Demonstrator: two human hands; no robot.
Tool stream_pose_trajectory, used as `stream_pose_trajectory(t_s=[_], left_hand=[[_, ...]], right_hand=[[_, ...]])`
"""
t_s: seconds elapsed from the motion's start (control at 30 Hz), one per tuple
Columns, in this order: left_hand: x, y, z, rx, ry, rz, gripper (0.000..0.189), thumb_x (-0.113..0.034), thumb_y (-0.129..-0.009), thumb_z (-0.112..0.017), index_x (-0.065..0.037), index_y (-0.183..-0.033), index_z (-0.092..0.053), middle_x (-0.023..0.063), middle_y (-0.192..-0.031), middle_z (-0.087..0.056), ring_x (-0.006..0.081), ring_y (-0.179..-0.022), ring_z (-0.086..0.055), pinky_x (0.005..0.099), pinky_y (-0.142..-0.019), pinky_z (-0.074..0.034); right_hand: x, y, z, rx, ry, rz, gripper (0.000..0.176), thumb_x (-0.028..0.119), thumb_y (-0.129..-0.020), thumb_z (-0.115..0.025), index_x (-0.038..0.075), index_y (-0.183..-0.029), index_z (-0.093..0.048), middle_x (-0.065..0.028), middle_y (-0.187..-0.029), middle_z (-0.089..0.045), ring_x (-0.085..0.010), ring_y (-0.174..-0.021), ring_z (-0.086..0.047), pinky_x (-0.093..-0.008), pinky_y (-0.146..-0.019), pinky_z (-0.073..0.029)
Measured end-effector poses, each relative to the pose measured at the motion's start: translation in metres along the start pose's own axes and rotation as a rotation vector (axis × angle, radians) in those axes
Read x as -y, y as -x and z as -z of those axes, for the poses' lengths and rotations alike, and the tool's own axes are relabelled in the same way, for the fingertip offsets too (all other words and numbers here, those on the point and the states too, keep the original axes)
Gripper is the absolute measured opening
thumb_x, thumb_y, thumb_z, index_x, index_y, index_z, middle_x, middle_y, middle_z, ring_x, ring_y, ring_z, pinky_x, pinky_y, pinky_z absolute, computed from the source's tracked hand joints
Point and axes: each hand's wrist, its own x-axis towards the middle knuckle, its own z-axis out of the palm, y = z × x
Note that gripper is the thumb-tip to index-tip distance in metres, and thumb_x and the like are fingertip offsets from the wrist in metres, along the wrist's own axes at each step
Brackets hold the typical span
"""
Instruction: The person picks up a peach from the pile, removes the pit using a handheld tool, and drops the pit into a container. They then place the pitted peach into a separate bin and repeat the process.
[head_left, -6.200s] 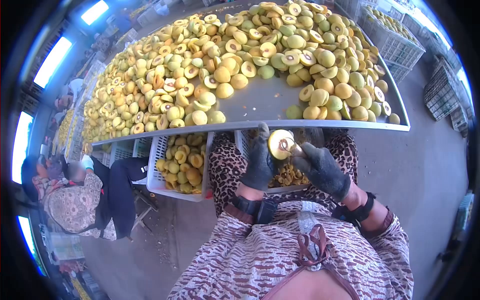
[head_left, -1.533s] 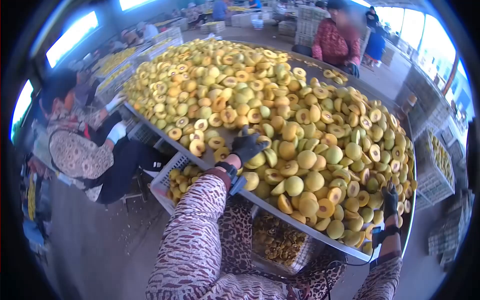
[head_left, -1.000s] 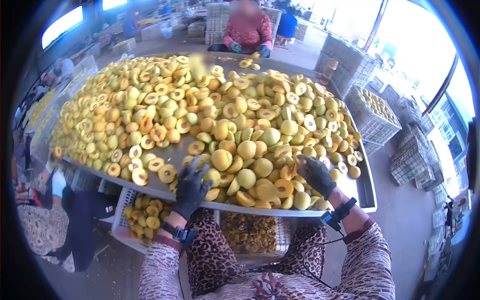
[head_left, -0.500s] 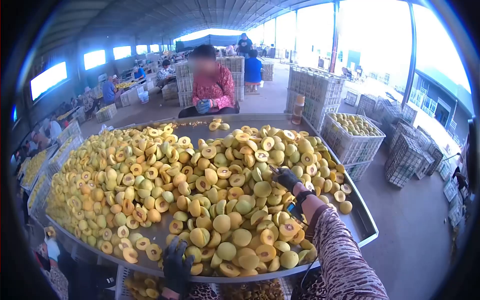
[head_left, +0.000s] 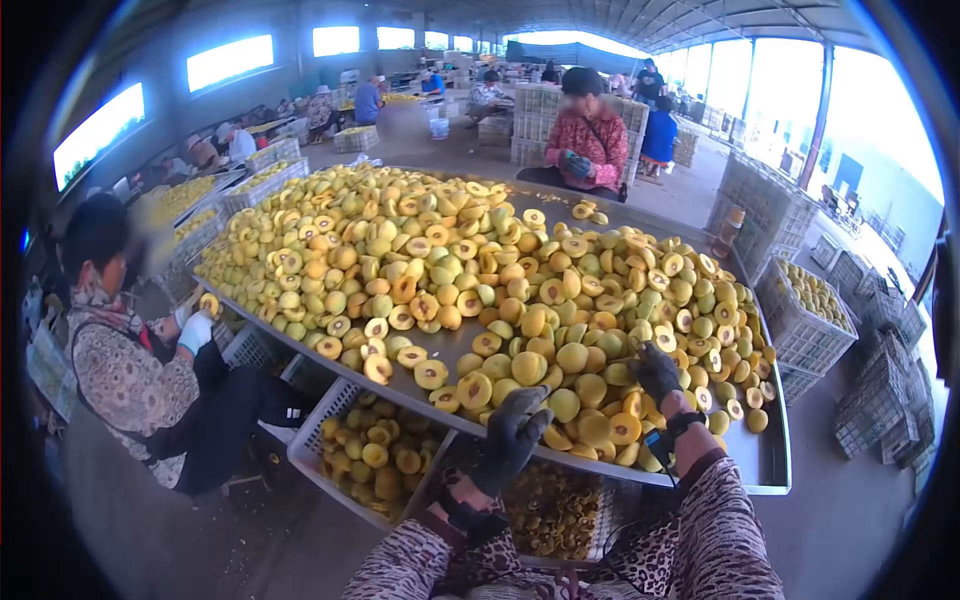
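Observation:
Halved yellow fruits [head_left: 570, 357], many with brown pits or hollows showing, are heaped on a metal-rimmed table [head_left: 452, 362]. My left hand [head_left: 512, 437], in a dark glove, is at the near edge of the heap, its fingers apart and nothing seen in them. My right hand [head_left: 657, 374], gloved too, reaches onto the right part of the heap with its fingertips among the fruits. Whether those fingers hold a fruit cannot be made out.
Below the near rim are a crate of fruit halves [head_left: 375, 450] and a crate of brownish scraps [head_left: 552, 510]. A seated person [head_left: 150, 350] works at the left, another [head_left: 590, 140] across the table. A bottle [head_left: 728, 230] and stacked crates [head_left: 800, 315] are at the right.
The view has turned left, bringing the seated person at the left and the lower crate into sight. My left hand has risen by the near rim; my right hand stays at the heap.

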Motion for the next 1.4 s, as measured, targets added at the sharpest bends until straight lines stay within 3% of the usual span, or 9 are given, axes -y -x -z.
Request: stream_pose_trajectory(t_s=[0.13,0.37,0.43,0.57,0.9,1.03,1.13,1.23,1.4], left_hand=[[-0.013,0.02,0.007,0.052,0.529,0.597,0.036,-0.028,-0.102,-0.05,-0.001,-0.125,-0.057,0.0102,-0.122,-0.063,0.0183,-0.102,-0.064,0.03,-0.084,-0.053],[-0.034,0.029,-0.016,-0.207,1.408,0.719,0.05,-0.042,-0.101,-0.048,-0.001,-0.13,-0.051,0.01,-0.115,-0.063,0.0217,-0.105,-0.063,0.0362,-0.094,-0.051],[0.0,0.052,-0.005,0.048,0.4,0.45,0.053,-0.044,-0.102,-0.044,-0.002,-0.133,-0.048,0.0116,-0.122,-0.06,0.0226,-0.113,-0.058,0.0391,-0.102,-0.045],[-0.044,0.039,-0.009,-0.186,1.205,0.792,0.054,-0.044,-0.103,-0.042,-0.002,-0.136,-0.046,0.012,-0.129,-0.056,0.0218,-0.118,-0.055,0.0383,-0.103,-0.045],[-0.065,0.047,-0.047,0.026,0.987,0.701,0.044,-0.025,-0.104,-0.039,0.006,-0.135,-0.047,0.0151,-0.135,-0.053,0.0228,-0.124,-0.052,0.0347,-0.108,-0.04],[-0.063,0.048,-0.057,0.229,0.306,0.352,0.049,-0.027,-0.101,-0.044,0.004,-0.139,-0.043,0.0149,-0.134,-0.053,0.0242,-0.124,-0.051,0.0364,-0.107,-0.04],[-0.069,0.045,-0.067,0.22,-0.074,0.053,0.048,-0.032,-0.103,-0.042,0.002,-0.135,-0.048,0.014,-0.128,-0.056,0.024,-0.118,-0.055,0.0375,-0.103,-0.044],[-0.064,0.046,-0.077,-0.022,0.983,0.682,0.05,-0.04,-0.103,-0.041,0.001,-0.128,-0.052,0.013,-0.121,-0.059,0.0237,-0.11,-0.059,0.0384,-0.098,-0.048],[-0.056,0.045,-0.088,-0.079,0.586,0.527,0.047,-0.044,-0.102,-0.043,0.001,-0.104,-0.058,0.0159,-0.098,-0.064,0.0281,-0.093,-0.064,0.0408,-0.086,-0.055]], right_hand=[[0.024,0.002,0.018,0.02,-0.209,-0.157,0.05,0.025,-0.08,-0.07,0.004,-0.124,-0.057,-0.0209,-0.101,-0.067,-0.0364,-0.096,-0.065,-0.0411,-0.083,-0.05],[0.15,0.096,0.024,0.104,-0.641,0.412,0.031,0.029,-0.083,-0.074,0.003,-0.099,-0.067,-0.0151,-0.08,-0.066,-0.0301,-0.076,-0.064,-0.0412,-0.069,-0.049],[0.153,0.113,0.034,0.025,-0.617,0.348,0.031,0.03,-0.084,-0.074,0.002,-0.096,-0.068,-0.0132,-0.077,-0.064,-0.0244,-0.071,-0.062,-0.0373,-0.066,-0.048],[0.131,0.163,0.059,0.474,-1.233,-0.238,0.031,0.027,-0.089,-0.071,0.0,-0.103,-0.066,0.0012,-0.078,-0.062,-0.0059,-0.072,-0.049,-0.0264,-0.065,-0.045],[0.093,0.216,0.026,0.208,-0.914,-0.071,0.01,0.009,-0.089,-0.063,0.002,-0.096,-0.062,0.0023,-0.07,-0.059,-0.0066,-0.061,-0.054,-0.027,-0.055,-0.046],[0.096,0.217,0.024,-0.022,-0.672,-0.067,0.013,0.014,-0.085,-0.061,0.001,-0.089,-0.059,-0.0238,-0.079,-0.062,-0.0435,-0.075,-0.062,-0.0488,-0.065,-0.047],[0.102,0.217,0.024,-0.022,-0.473,-0.121,0.018,0.019,-0.087,-0.062,0.003,-0.089,-0.057,-0.0228,-0.078,-0.063,-0.044,-0.075,-0.062,-0.0518,-0.065,-0.047],[0.107,0.222,0.023,0.031,-0.447,-0.142,0.02,0.023,-0.089,-0.06,0.004,-0.093,-0.056,-0.0221,-0.073,-0.063,-0.0433,-0.071,-0.063,-0.0522,-0.063,-0.048],[0.114,0.229,0.014,-0.016,-0.499,-0.184,0.02,0.02,-0.089,-0.063,0.003,-0.098,-0.057,-0.0232,-0.073,-0.063,-0.0439,-0.072,-0.062,-0.0522,-0.061,-0.048]])
